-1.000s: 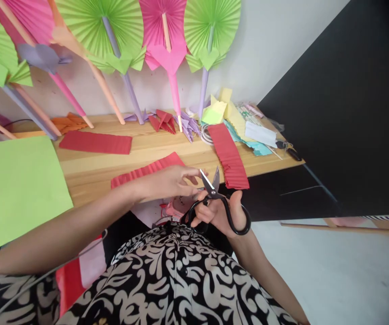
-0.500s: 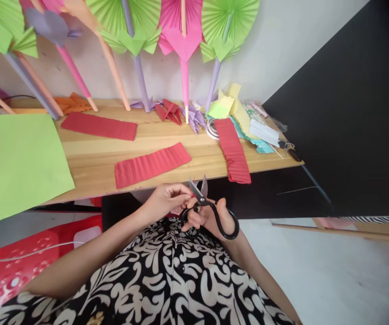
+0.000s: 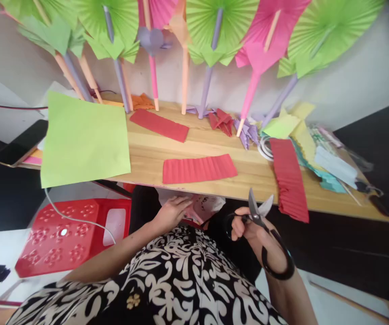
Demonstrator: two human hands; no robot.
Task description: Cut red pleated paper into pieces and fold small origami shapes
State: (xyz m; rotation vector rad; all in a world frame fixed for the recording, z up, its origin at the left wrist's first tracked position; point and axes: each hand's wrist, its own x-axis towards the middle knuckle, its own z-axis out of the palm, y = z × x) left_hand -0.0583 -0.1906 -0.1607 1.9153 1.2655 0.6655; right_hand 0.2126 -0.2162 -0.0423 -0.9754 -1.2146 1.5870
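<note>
Black-handled scissors (image 3: 256, 217) are held in my right hand (image 3: 253, 232), their blades spread and pointing up, just off the table's front edge. My left hand (image 3: 172, 214) is low over my lap, below the table edge, its fingers extended beside a white printed bag (image 3: 210, 205); nothing can be made out in it. On the table lie a pleated red paper strip (image 3: 199, 169) in the middle, another red strip (image 3: 159, 125) behind it to the left, and a crumpled pleated red strip (image 3: 289, 178) at the right, overhanging the front edge.
A green paper sheet (image 3: 86, 140) and a phone (image 3: 20, 142) lie on the left. Paper fans on sticks (image 3: 219, 31) lean along the wall. Folded scraps (image 3: 222, 122) and a white tape roll (image 3: 265, 148) sit farther back. A red plastic stool (image 3: 59, 234) stands below left.
The view has turned left, showing the phone and more of the stool. My hands have moved apart: the right, with the scissors, moved right, and the left lowered toward my lap.
</note>
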